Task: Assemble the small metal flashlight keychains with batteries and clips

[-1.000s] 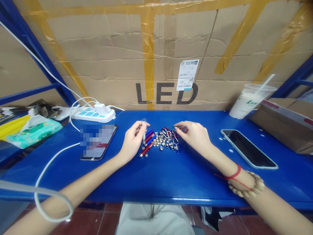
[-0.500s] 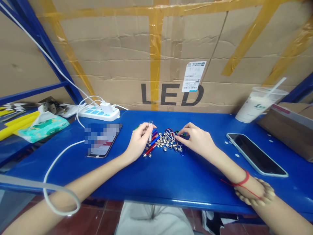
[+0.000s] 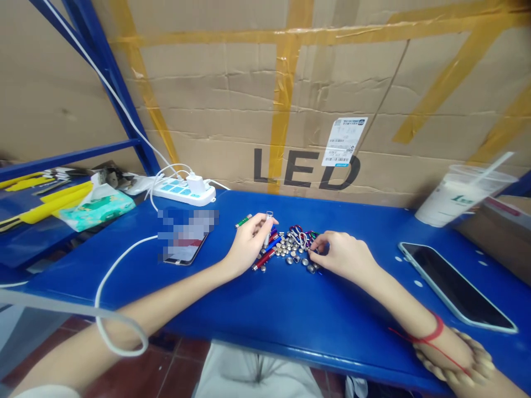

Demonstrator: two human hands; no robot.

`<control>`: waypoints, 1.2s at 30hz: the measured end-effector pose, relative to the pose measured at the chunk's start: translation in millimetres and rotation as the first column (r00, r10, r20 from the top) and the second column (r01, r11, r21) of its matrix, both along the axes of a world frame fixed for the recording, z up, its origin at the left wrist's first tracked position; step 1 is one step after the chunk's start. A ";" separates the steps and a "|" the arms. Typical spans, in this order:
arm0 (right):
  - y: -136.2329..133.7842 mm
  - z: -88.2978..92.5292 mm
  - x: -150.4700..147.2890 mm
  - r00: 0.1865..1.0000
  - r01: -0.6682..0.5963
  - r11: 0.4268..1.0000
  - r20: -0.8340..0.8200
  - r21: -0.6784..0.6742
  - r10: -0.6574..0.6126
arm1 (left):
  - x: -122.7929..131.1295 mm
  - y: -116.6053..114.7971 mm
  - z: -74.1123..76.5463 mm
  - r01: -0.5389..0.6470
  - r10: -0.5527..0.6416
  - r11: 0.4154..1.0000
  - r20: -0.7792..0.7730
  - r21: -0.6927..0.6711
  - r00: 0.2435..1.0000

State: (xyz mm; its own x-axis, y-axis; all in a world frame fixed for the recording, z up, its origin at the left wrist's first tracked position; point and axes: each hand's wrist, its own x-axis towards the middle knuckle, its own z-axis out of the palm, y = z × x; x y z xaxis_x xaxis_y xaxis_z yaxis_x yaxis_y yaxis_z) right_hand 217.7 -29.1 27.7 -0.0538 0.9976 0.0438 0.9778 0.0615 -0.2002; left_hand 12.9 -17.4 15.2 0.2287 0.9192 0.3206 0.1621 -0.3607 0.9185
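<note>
My left hand (image 3: 248,243) pinches a slim silver tube with a wire loop at its top (image 3: 267,228), like a mini flashlight, held roughly upright. Beneath and beside that hand lie red tubes (image 3: 264,258) and blue tubes (image 3: 273,244), and a green tube (image 3: 243,221) lies just beyond it. Small round silver pieces, like button cells (image 3: 286,246), are heaped between the hands. My right hand (image 3: 342,251) is closed, thumb and fingertips drawn together at the heap's right edge by the coloured carabiner clips (image 3: 302,237). Whatever lies between those fingertips is too small to make out.
A phone (image 3: 188,249) with a white cable and a power strip (image 3: 182,190) are on the left. On the right are another phone (image 3: 456,287), a drink cup with a straw (image 3: 446,196) and a brown box (image 3: 498,237). A large cardboard carton (image 3: 215,110) stands behind the blue table (image 3: 249,309).
The view has shifted, so the scene sits further right and slightly lower. My right fingertips have drawn closer together by the carabiners. My left hand still holds the silver tube.
</note>
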 end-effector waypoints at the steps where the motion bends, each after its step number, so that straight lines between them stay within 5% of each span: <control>1: -0.3 0.1 0.0 1.000 -0.005 1.000 -0.005 -0.004 0.005 | 0.3 -0.4 0.6 -0.005 0.005 1.000 0.001 -0.005 1.000; 18: 2.7 -0.6 -4.4 0.992 0.090 0.995 -0.079 -0.052 -0.094 | 1.0 -3.3 4.5 0.031 -0.031 0.999 -0.020 -0.023 0.999; 28: 4.1 -2.5 3.1 0.962 0.160 0.949 -0.260 0.270 -0.088 | 0.1 -2.1 -1.3 0.077 -0.076 0.995 0.014 -0.064 0.997; 32: 2.9 -5.5 0.5 0.888 0.055 0.946 -0.449 0.320 0.101 | 0.7 -1.5 -2.9 0.095 -0.097 0.991 -0.025 -0.090 0.995; 36: -1.2 -6.3 -6.6 0.712 -0.111 0.969 -0.662 0.223 0.234 | 2.4 -4.2 -1.3 0.121 -0.128 0.985 -0.055 -0.120 0.990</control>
State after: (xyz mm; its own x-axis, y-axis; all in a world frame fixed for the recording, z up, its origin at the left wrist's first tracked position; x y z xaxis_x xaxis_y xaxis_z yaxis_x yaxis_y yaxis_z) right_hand 211.1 -30.3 21.5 -0.1184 0.9499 0.2892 0.5509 0.3052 -0.7767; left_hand 15.3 -21.7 13.9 0.3599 0.9124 0.1951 0.1804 -0.2732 0.9449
